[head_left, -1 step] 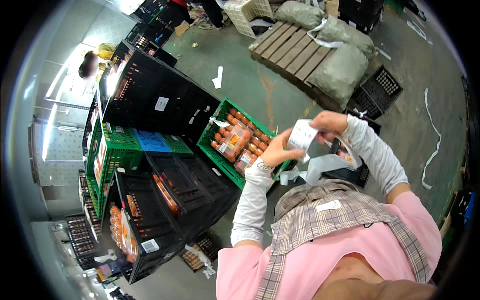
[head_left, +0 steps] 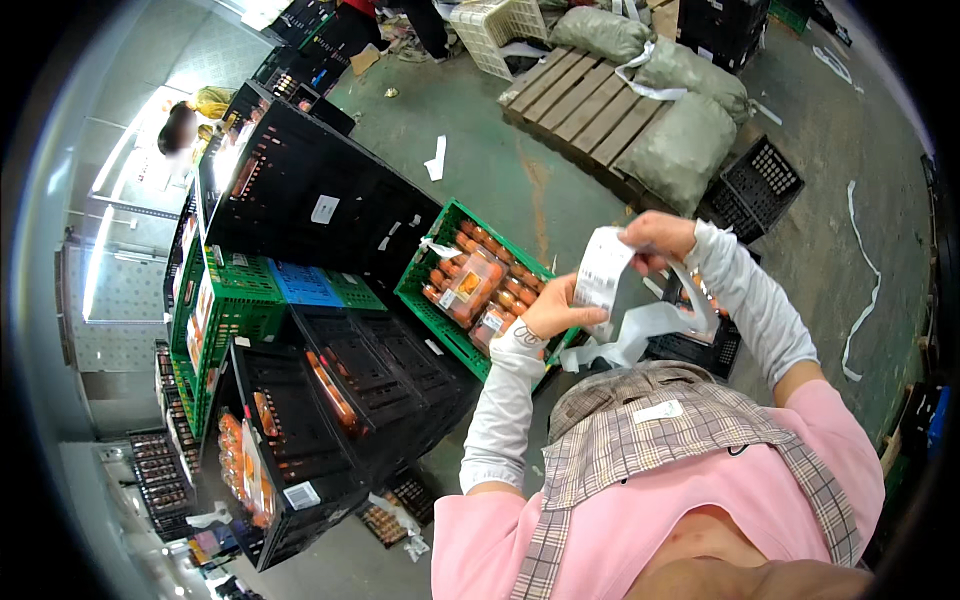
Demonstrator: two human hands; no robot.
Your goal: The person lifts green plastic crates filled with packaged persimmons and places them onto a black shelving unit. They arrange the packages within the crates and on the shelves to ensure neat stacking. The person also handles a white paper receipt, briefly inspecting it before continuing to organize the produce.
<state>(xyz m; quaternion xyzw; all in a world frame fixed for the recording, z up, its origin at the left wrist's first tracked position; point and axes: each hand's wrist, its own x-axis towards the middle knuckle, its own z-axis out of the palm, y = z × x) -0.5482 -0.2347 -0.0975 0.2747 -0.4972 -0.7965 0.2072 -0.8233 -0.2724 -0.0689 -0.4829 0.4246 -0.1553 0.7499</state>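
A white printed label strip [head_left: 602,268] is stretched between my hands. My left hand [head_left: 555,308] grips its lower end, thumb on top; my right hand [head_left: 655,238] pinches the upper end. A loose ribbon of pale backing [head_left: 650,328] loops below toward my waist. Just left of my hands, a tilted green crate [head_left: 420,308] holds clear packs of round orange-red produce [head_left: 468,287], some with labels. Partly hidden behind the ribbon is a black crate [head_left: 680,352] with more packs.
Black crates [head_left: 340,240], with green and blue ones, are stacked left. A wooden pallet [head_left: 565,100] carries pale sacks [head_left: 675,150] beyond my hands; a black basket [head_left: 750,185] stands beside it. A person's legs [head_left: 425,25] show at the top, another person's head [head_left: 178,130] at left.
The label strip has risen slightly and turned more upright between my fingers. My right hand has shifted a little upward, and the trailing ribbon has moved slightly.
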